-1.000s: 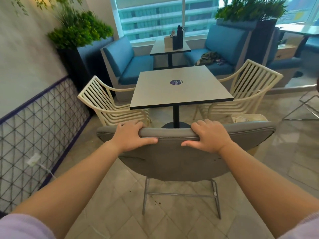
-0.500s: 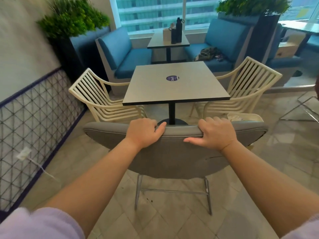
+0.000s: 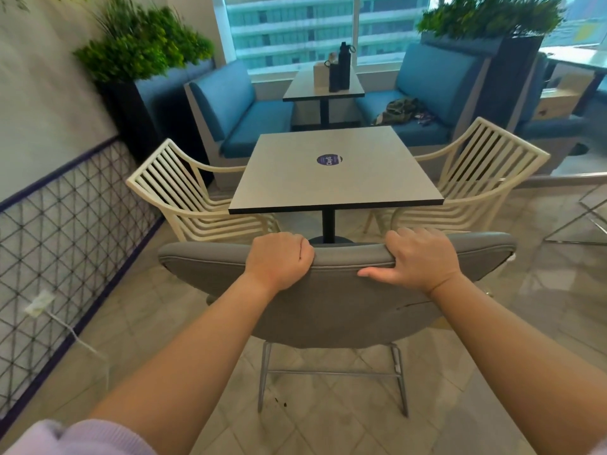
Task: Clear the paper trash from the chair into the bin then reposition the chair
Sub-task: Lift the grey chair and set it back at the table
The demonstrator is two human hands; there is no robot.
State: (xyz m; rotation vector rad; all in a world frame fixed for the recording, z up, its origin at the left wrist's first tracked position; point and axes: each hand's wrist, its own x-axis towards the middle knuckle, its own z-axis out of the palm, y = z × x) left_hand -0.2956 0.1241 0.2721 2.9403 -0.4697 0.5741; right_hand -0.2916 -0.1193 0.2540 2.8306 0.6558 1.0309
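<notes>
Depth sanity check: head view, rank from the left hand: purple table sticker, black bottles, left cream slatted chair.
From the left hand:
1. Left cream slatted chair, just left and ahead.
2. Purple table sticker, on the near table.
3. Black bottles, on the far table by the window.

Bright, even daylight enters through the windows (image 3: 295, 31) at the far side. The square worktop (image 3: 335, 169) reflects it as a pale sheen, and the polished floor (image 3: 542, 290) shows soft glare at right. Shadows are faint and diffuse. Wide-angle distortion bows the wall (image 3: 49, 93) and lattice panel (image 3: 65, 231) at left. Slight motion blur softens the plants (image 3: 141, 54) and frame edges.
</notes>
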